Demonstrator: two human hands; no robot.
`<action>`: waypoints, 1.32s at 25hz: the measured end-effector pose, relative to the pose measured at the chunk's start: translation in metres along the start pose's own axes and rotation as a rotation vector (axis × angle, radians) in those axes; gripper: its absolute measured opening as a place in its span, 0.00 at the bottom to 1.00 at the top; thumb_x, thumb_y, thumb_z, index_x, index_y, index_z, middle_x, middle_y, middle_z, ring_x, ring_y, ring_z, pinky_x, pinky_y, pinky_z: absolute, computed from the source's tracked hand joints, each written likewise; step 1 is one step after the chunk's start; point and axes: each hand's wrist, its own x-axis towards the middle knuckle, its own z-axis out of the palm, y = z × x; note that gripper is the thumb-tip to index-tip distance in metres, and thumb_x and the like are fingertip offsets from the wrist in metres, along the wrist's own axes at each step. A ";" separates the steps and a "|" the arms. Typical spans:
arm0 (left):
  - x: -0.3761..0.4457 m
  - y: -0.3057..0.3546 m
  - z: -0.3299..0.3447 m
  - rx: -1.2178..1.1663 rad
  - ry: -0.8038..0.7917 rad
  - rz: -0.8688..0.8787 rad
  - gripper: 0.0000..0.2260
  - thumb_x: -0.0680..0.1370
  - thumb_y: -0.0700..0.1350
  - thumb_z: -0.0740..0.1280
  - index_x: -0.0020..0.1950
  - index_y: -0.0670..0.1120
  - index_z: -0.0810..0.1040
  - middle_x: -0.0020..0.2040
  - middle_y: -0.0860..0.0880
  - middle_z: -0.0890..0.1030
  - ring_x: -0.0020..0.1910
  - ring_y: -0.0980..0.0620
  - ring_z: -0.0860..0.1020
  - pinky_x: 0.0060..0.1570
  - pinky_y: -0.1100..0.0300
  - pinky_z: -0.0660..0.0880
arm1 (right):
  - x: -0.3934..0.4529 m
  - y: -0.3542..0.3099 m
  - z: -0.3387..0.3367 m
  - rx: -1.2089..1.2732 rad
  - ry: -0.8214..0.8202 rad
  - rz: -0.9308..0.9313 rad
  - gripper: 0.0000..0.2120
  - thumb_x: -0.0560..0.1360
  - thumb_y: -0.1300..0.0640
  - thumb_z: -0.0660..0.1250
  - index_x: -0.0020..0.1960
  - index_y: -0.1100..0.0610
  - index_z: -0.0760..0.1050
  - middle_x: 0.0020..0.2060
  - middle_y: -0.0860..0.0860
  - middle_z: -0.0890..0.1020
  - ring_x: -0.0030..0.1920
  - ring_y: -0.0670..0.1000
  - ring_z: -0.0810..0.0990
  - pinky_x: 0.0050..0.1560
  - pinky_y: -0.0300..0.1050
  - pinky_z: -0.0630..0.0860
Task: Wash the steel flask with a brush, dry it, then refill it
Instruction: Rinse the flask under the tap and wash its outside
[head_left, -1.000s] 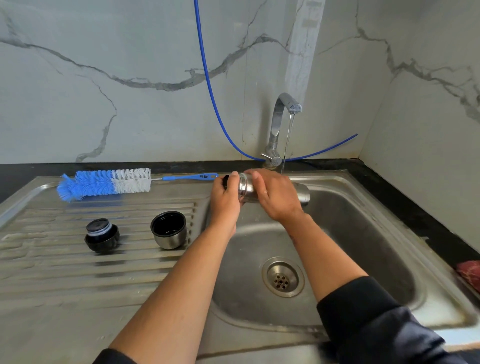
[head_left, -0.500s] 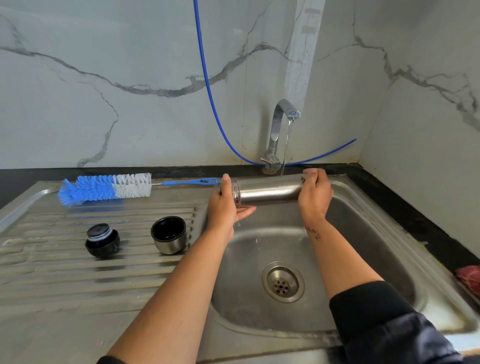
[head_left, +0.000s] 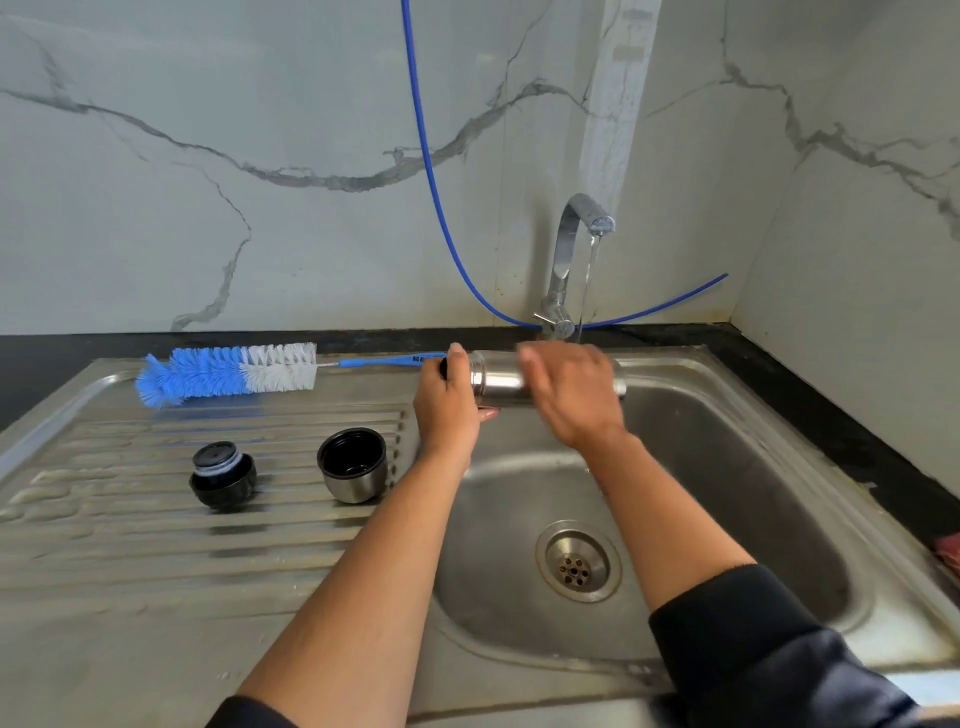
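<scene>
At frame centre the left hand (head_left: 445, 410) is gripping the flask (head_left: 501, 378) sideways under the tap (head_left: 574, 260), the right hand (head_left: 571, 395) curling over it; brush (head_left: 228, 371) unused upper left, so drying and refilling are remaining

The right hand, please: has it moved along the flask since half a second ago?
Yes. The right hand slid left from the flask's base, under the tap, toward its mouth.
</scene>
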 end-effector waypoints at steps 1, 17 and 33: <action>0.001 0.001 0.000 0.006 -0.001 0.002 0.14 0.84 0.55 0.62 0.54 0.45 0.76 0.50 0.46 0.79 0.49 0.47 0.82 0.35 0.51 0.84 | -0.002 0.018 -0.003 -0.028 -0.017 0.171 0.27 0.84 0.40 0.45 0.57 0.50 0.81 0.57 0.52 0.84 0.64 0.57 0.78 0.73 0.64 0.62; -0.008 -0.011 0.017 -0.018 -0.141 -0.074 0.11 0.84 0.56 0.61 0.52 0.48 0.72 0.56 0.41 0.81 0.51 0.44 0.83 0.44 0.46 0.84 | 0.006 0.000 0.001 -0.114 -0.007 0.172 0.25 0.86 0.47 0.44 0.52 0.52 0.79 0.51 0.55 0.84 0.56 0.58 0.81 0.74 0.63 0.62; 0.000 -0.014 0.012 -0.047 -0.181 -0.085 0.07 0.85 0.50 0.61 0.55 0.48 0.73 0.54 0.42 0.81 0.52 0.45 0.83 0.48 0.46 0.84 | 0.004 0.017 -0.001 -0.022 -0.017 0.251 0.25 0.84 0.41 0.48 0.45 0.50 0.80 0.47 0.50 0.84 0.51 0.55 0.81 0.71 0.64 0.67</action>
